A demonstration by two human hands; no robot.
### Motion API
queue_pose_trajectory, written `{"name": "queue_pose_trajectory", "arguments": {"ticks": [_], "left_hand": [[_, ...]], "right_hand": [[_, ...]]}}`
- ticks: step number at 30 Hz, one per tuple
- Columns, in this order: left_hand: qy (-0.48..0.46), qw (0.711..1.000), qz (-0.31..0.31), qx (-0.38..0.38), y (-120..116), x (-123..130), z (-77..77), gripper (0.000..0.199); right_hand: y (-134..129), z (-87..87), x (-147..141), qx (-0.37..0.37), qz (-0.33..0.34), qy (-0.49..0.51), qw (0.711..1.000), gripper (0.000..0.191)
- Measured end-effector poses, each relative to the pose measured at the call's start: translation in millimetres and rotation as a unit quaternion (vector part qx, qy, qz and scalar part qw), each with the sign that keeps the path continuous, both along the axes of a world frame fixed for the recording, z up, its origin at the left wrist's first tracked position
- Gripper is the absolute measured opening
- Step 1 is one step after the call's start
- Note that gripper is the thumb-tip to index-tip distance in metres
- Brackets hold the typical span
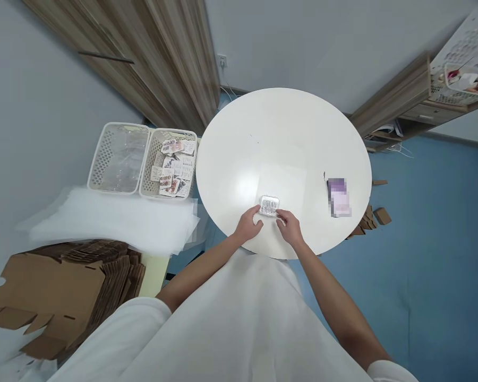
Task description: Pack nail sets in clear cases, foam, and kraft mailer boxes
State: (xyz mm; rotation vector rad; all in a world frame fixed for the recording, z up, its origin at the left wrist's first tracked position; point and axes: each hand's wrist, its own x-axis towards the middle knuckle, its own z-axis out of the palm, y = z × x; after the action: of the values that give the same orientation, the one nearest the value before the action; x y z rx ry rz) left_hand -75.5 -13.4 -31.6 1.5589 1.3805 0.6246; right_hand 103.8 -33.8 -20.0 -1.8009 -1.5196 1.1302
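Observation:
A small clear package (269, 206) with a silvery look lies on the round white table (279, 122), close to its front edge. My left hand (248, 225) is at the package's left side, fingertips at its edge, with thumb and index finger apart. At the right side, my right hand (289, 226) has its index fingertip by the lower right corner, its thumb lower and apart. Neither hand is wrapped round the package. What is inside the package is too small to make out.
A blurred purple item (339, 197) lies on the table's right. At the left stand a basket of printed cards (172, 170), a basket of clear plastic (121, 159), white sheets (115, 220) and flattened cardboard boxes (56, 286). Small brown boxes (382, 216) are on the floor at right.

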Motion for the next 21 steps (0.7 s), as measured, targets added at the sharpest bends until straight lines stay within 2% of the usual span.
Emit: {"name": "queue_pose_trajectory", "arguments": {"ticks": [4, 9, 16, 21], "left_hand": [[0.045, 0.999, -0.019, -0.012, -22, 26, -2.8, 0.054], [0.099, 0.995, -0.008, -0.017, -37, 41, -8.0, 0.056], [0.128, 0.991, -0.026, -0.006, -48, 44, -14.3, 0.055], [0.157, 0.984, -0.065, 0.052, -44, 34, -18.1, 0.052]], "right_hand": [[-23, -7.8, 28, -0.002, 0.026, -0.008, 1.000, 0.036], [-33, -20.3, 41, 0.009, 0.064, -0.010, 0.998, 0.038], [-34, -31.7, 43, 0.012, 0.087, -0.035, 0.996, 0.039], [-45, -35.0, 42, 0.049, 0.081, -0.104, 0.990, 0.036]]}}
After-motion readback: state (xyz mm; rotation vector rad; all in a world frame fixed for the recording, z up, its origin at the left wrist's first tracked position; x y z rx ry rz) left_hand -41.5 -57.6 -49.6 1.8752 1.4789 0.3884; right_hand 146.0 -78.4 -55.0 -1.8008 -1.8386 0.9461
